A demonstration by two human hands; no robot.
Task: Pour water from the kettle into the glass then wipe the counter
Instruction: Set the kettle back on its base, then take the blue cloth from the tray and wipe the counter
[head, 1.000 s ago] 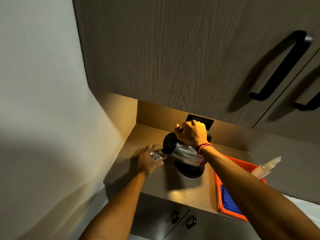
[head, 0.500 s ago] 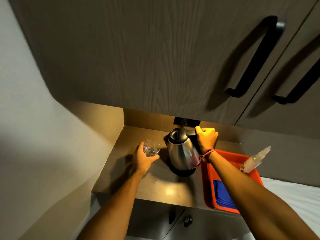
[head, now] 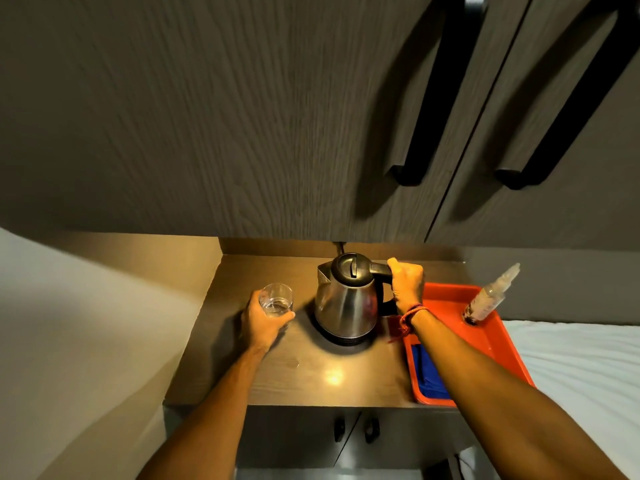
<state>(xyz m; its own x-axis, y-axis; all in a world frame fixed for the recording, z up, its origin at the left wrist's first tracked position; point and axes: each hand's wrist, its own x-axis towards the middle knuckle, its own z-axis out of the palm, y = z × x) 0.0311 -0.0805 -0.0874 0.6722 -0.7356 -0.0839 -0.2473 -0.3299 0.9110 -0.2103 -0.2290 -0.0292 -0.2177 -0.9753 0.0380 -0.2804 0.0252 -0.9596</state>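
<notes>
The kettle (head: 346, 299) stands upright on its black base (head: 341, 337) towards the back of the brown counter (head: 311, 375), lid closed and spout pointing left. The right hand (head: 406, 285) is wrapped around the kettle's black handle, with a red thread band on that wrist. To the kettle's left, near but apart from it, the left hand (head: 265, 323) is closed around the glass (head: 276, 303), which is upright and holds some water. Just right of the kettle an orange tray (head: 505, 355) sits at the counter's edge, holding a blue cloth (head: 429, 375) at its near end and a spray bottle (head: 490, 296) at its far end.
</notes>
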